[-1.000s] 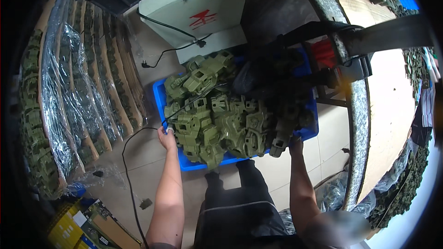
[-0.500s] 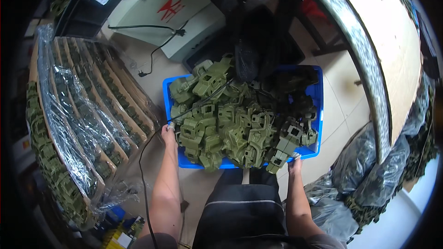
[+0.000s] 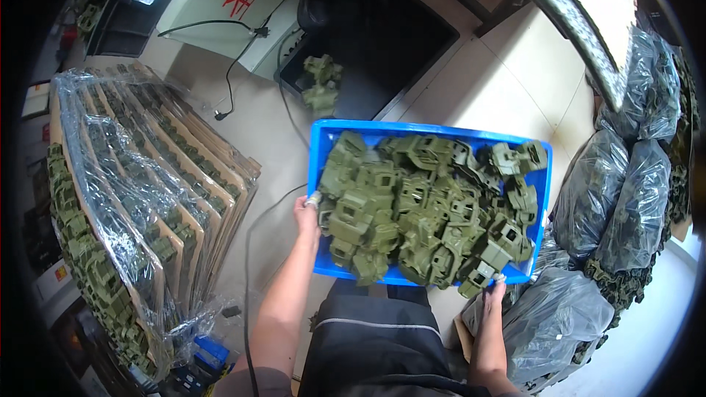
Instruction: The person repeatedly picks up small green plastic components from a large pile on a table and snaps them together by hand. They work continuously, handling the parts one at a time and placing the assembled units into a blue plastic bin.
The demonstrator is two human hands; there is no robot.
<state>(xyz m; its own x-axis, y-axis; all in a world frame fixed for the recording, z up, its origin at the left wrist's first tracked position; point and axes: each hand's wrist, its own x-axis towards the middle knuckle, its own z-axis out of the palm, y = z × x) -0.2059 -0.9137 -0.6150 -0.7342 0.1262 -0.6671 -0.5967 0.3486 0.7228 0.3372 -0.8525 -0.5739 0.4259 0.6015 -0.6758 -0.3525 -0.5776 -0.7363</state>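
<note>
A blue plastic tub (image 3: 434, 129), heaped with olive-green molded plastic parts (image 3: 434, 206), is held in front of my body. At its left end, my left hand (image 3: 306, 215) grips the rim. My right hand (image 3: 496, 294) is closed on the near rim toward the right corner. Both sets of fingers are partly hidden by the tub wall. Several parts poke out over the near rim. Beyond the far left corner, a loose green part (image 3: 321, 88) shows against a black tray (image 3: 412, 37).
Plastic-wrapped cardboard layers of green parts (image 3: 147, 198) stand at left. Grey plastic bags (image 3: 618, 198) fill the right side, below a curved board edge (image 3: 573, 15). A black cable (image 3: 248, 272) runs past my left arm. A pale box (image 3: 220, 11) stands far left.
The tub has moved right in the view, with both hands still on it. More of the black tray and the loose green part beyond it now shows.
</note>
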